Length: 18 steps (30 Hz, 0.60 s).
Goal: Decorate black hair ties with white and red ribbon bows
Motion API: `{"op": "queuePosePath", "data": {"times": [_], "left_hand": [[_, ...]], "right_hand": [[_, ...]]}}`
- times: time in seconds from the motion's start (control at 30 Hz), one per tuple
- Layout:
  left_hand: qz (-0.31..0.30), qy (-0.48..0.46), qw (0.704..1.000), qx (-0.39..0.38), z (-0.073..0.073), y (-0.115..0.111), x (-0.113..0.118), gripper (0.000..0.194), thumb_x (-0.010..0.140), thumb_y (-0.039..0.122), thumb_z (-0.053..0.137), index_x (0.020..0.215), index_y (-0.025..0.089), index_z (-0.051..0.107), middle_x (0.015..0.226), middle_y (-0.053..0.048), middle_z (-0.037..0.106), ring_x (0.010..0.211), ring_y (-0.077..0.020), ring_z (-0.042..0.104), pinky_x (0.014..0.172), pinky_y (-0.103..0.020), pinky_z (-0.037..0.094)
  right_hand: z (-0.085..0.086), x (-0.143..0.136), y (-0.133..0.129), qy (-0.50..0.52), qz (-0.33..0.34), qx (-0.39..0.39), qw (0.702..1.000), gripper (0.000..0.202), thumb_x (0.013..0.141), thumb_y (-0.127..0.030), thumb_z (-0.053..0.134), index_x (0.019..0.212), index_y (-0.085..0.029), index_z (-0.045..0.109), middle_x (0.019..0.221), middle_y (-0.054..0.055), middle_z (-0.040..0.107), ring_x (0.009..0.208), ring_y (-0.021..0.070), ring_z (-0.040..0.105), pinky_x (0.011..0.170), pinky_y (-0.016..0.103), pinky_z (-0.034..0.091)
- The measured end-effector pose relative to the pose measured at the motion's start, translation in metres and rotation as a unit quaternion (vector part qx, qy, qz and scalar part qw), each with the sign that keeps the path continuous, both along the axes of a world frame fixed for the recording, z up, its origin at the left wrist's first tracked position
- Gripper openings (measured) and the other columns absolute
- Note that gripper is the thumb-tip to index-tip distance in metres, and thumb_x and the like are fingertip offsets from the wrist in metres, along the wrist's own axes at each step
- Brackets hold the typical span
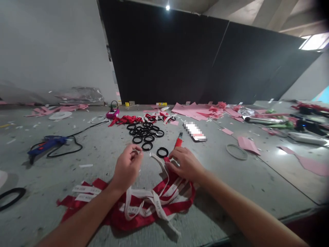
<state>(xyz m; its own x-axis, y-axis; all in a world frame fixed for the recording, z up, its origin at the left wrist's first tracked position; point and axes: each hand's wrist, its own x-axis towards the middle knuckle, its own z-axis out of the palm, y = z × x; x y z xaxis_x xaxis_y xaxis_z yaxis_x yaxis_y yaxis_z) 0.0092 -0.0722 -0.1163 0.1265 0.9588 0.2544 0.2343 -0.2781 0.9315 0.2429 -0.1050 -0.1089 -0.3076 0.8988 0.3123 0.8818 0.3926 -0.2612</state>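
Observation:
My left hand (129, 164) is closed in a pinch above the ribbons. A tiny pale bit shows at its fingertips, too small to name. My right hand (186, 164) has its thumb and fingers curled around the end of a red ribbon (178, 206), just behind a black ring (162, 152). White printed ribbons (158, 206) lie tangled over the red ones between my forearms, and one white end reaches up between my hands. Beyond the right fingers lies a red utility knife (178, 140), its handle partly hidden. Another black ring (147, 146) lies near my left fingertips.
Ahead is a pile of black rings (145, 131) with red bows (128, 119) behind it. A blue glue gun (48, 145) with its cord lies left. A phone (194, 131), pink paper (192, 110) and a pale ring (236, 152) are to the right. A black panel (167, 55) stands behind.

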Motion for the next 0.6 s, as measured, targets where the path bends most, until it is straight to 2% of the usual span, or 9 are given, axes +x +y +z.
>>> {"op": "queuePosePath", "data": {"times": [0.1,0.23,0.33,0.47,0.6], "left_hand": [[-0.044,0.114,0.991,0.051,0.0,-0.005,0.004,0.014,0.089,0.03,0.049,0.098,0.021,0.053,0.058,0.008,0.039,0.049,-0.0105,0.038,0.049,-0.021,0.03],[-0.086,0.23,0.967,0.074,-0.001,-0.007,0.009,0.018,0.09,0.028,0.047,0.104,0.021,0.056,0.056,0.008,0.04,0.05,-0.0122,0.042,0.053,-0.024,0.029],[-0.092,0.255,0.96,0.066,-0.003,-0.004,0.011,0.019,0.09,0.028,0.046,0.104,0.021,0.057,0.055,0.007,0.042,0.05,-0.0126,0.044,0.053,-0.024,0.029],[-0.091,0.264,0.957,0.076,-0.005,-0.002,0.011,0.018,0.09,0.027,0.047,0.103,0.021,0.059,0.055,0.007,0.044,0.05,-0.0121,0.044,0.053,-0.025,0.029],[-0.097,0.227,0.968,0.044,-0.005,-0.003,0.011,0.026,0.094,0.036,0.046,0.108,0.02,0.061,0.053,0.007,0.044,0.048,-0.0114,0.042,0.052,-0.025,0.03]], "right_hand": [[-0.006,-0.006,0.004,-0.02,0.022,0.012,1.0,0.024,0.089,-0.039,0.058,0.101,-0.02,0.065,0.098,0.007,0.065,0.095,0.0222,0.057,0.085,0.036,0.036],[-0.012,-0.012,0.011,-0.046,0.007,0.026,0.999,0.028,0.092,-0.029,0.054,0.117,-0.022,0.063,0.108,0.008,0.063,0.101,0.0249,0.053,0.087,0.04,0.035],[-0.016,-0.014,0.015,-0.055,0.01,0.033,0.998,0.023,0.09,-0.028,0.057,0.111,-0.024,0.067,0.115,0.008,0.061,0.106,0.0271,0.05,0.09,0.043,0.034],[-0.018,-0.013,0.018,-0.03,0.02,0.038,0.999,0.014,0.089,-0.02,0.058,0.096,-0.023,0.069,0.108,0.006,0.062,0.102,0.0248,0.051,0.089,0.043,0.034],[-0.016,-0.012,0.016,0.028,0.045,0.088,0.995,0.015,0.093,-0.017,0.052,0.098,-0.018,0.066,0.108,0.009,0.06,0.099,0.0241,0.051,0.087,0.042,0.038]]}}
